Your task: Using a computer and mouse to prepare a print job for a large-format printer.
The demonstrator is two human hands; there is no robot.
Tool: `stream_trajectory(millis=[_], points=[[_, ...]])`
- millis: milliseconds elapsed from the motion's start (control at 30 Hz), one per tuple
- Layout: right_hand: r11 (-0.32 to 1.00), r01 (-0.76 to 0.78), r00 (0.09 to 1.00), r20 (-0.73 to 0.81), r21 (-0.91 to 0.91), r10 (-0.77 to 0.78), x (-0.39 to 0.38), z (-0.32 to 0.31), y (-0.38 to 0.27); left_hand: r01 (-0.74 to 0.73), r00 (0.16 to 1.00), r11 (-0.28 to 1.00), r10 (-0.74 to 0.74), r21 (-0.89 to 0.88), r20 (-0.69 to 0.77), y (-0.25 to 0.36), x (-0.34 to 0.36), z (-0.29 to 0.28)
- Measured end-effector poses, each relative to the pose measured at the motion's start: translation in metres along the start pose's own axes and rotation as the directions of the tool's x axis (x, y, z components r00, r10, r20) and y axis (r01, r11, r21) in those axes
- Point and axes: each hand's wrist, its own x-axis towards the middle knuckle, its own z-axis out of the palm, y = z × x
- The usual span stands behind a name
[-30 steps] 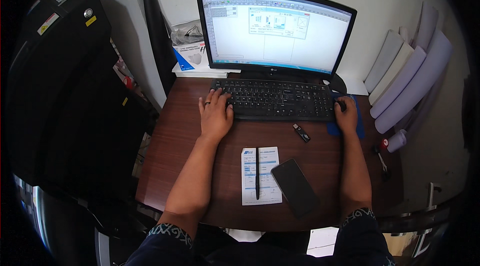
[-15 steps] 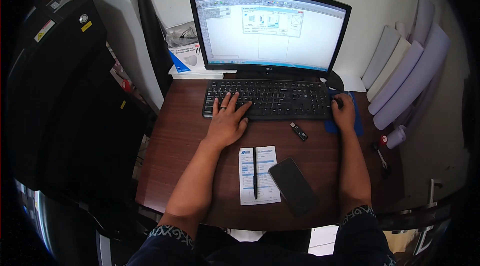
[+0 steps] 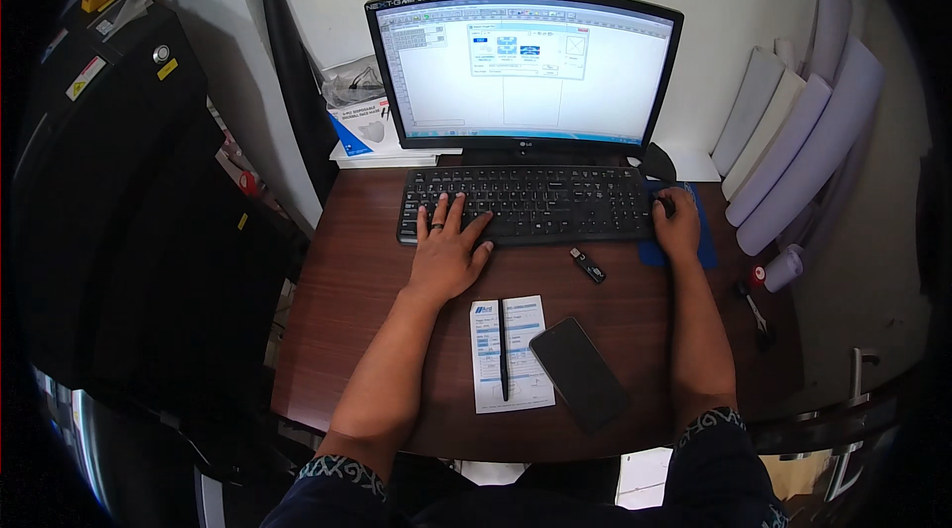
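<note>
The left hand lay spread, gripping nothing, on the left part of the black keyboard, hiding some of it. The right hand curled around a mostly hidden dark mouse. Beyond both stood the monitor, its small lettering illegible.

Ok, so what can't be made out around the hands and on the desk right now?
All in the head view:
- Computer mouse: mostly hidden by the right hand.
- Keyboard: some keys are covered by the left hand; whether any is pressed can't be told.
- Dialog window on the monitor: fine text too small.
- Paper form: small entries illegible, a strip covered by the black pen.
- Dark sleeves: cut off by the lower edge.
</note>
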Motion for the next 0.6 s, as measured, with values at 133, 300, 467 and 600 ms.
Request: stream_trajectory(millis=[133,300,467,600], points=[[1.0,0.007,1.0,-0.002,-0.011,-0.007,0.0,0.0,0.0,-0.007,1.0,1.0,0.007,-0.001,-0.004,0.0,0.0,0.001],[1.0,-0.011,1.0,0.015,-0.014,0.012,0.0,-0.003,-0.007,-0.003,1.0,1.0,0.003,-0.001,0.004,-0.001,-0.001,0.001],[1.0,-0.016,1.0,0.012,-0.02,0.017,0.0,-0.004,-0.004,0.009,0.998,0.999,-0.012,-0.034,-0.064,-0.002,0.002,-0.001],[1.0,-0.021,1.0,0.011,-0.015,0.021,0.0,-0.003,-0.003,0.124,0.961,0.99,-0.136,-0.067,-0.239,-0.01,0.004,-0.005]])
